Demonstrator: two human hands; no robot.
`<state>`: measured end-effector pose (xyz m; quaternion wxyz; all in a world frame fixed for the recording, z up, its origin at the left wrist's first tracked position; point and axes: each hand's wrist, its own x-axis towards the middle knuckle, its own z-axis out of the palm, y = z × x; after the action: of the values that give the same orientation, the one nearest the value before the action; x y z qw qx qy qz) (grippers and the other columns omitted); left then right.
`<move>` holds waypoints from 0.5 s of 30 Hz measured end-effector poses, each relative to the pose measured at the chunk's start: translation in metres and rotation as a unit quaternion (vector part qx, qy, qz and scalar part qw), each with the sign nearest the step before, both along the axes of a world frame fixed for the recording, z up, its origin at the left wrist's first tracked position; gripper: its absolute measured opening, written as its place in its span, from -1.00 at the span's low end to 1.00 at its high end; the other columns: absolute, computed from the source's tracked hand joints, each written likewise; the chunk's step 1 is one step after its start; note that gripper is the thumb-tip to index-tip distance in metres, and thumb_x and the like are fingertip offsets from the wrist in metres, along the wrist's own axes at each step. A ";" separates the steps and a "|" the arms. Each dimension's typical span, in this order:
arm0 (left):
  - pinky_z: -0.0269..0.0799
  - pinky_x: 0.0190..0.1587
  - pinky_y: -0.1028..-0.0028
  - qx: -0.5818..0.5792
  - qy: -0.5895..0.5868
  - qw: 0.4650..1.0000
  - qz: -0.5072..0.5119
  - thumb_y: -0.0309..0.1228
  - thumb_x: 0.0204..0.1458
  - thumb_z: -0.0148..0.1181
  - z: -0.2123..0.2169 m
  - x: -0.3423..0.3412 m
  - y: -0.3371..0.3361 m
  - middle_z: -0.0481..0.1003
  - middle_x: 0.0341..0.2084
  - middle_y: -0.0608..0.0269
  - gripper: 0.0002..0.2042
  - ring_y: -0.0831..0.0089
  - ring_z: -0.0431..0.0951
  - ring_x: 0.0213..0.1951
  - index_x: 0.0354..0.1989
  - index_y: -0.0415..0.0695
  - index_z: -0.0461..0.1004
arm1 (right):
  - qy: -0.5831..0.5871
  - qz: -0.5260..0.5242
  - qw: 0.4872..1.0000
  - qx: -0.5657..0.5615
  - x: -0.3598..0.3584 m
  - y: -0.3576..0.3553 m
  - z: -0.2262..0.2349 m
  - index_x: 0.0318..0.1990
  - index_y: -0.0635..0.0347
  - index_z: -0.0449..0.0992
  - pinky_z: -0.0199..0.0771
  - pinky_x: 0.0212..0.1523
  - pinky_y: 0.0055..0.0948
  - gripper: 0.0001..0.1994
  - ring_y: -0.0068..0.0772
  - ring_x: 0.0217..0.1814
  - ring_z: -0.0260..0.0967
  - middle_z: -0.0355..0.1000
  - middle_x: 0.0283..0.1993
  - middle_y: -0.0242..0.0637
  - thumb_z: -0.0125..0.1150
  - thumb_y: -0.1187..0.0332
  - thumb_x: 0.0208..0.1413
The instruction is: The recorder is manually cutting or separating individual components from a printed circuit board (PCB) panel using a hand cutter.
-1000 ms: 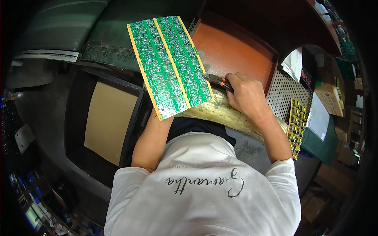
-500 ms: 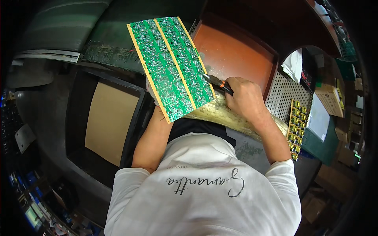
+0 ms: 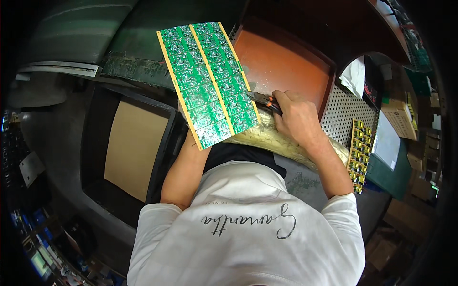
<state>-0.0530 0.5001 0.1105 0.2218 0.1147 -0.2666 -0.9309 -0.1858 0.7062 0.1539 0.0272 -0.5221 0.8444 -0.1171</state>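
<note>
A large green circuit board panel (image 3: 198, 81) with yellow strips along its edges and middle is held up, tilted, in front of me. My left hand (image 3: 182, 109) holds it from behind and below; the panel hides nearly all of its fingers. In my right hand (image 3: 296, 117) is a pair of cutting pliers (image 3: 261, 98) with black and orange handles, the fingers wrapped round them. The pliers' jaws reach the panel's right edge, near its lower part. Whether they touch the board, I cannot tell.
An orange-brown tray (image 3: 286, 57) with small bits in it lies beyond my right hand. A worn, yellowish padded roll (image 3: 257, 133) runs along the front edge. At left stands a black bin (image 3: 90, 143) holding a cardboard sheet (image 3: 136, 148). Another populated board (image 3: 359, 157) stands at right beside a perforated metal plate (image 3: 350, 112).
The panel has tilted slightly and shifted a little, its lower end moving left. The pliers stay at its right edge, turned slightly.
</note>
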 end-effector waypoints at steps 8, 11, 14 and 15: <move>0.66 0.30 -0.03 0.032 0.019 0.999 -0.021 0.12 0.46 0.06 -0.003 0.007 0.010 0.56 0.28 0.01 -0.36 0.08 0.64 0.25 0.51 -0.09 0.37 | -0.029 -0.006 0.999 0.043 0.002 0.016 0.005 0.03 0.25 0.62 0.66 -0.04 0.05 -0.62 0.16 -0.08 0.63 0.61 -0.17 -0.02 0.46 0.46 0.00; 0.65 0.31 -0.04 0.048 0.031 0.998 -0.027 0.13 0.46 0.06 -0.008 0.010 0.016 0.56 0.30 0.01 -0.35 0.08 0.64 0.26 0.52 -0.08 0.37 | -0.016 -0.019 0.999 -0.023 0.002 0.018 0.004 0.03 0.25 0.62 0.66 -0.04 0.05 -0.62 0.16 -0.08 0.63 0.61 -0.18 -0.03 0.46 0.46 0.01; 0.65 0.31 -0.05 0.062 0.044 0.997 -0.033 0.14 0.45 0.06 -0.012 0.011 0.021 0.56 0.31 0.01 -0.33 0.07 0.64 0.27 0.53 -0.08 0.36 | -0.006 -0.032 0.999 -0.040 0.001 0.017 0.003 0.03 0.25 0.62 0.66 -0.03 0.06 -0.63 0.16 -0.08 0.63 0.61 -0.18 -0.03 0.46 0.45 0.01; 0.65 0.31 -0.05 0.065 0.047 0.996 -0.036 0.15 0.45 0.07 -0.013 0.012 0.022 0.55 0.31 0.01 -0.33 0.07 0.63 0.27 0.53 -0.07 0.36 | -0.001 -0.036 0.999 -0.027 0.001 0.015 0.003 0.03 0.25 0.62 0.66 -0.04 0.06 -0.63 0.16 -0.08 0.63 0.61 -0.18 -0.03 0.46 0.45 0.02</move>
<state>-0.0414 0.5221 0.0971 0.1929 0.0754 -0.1983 -0.9580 -0.1853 0.7211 0.1567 0.0103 -0.4919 0.8591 -0.1412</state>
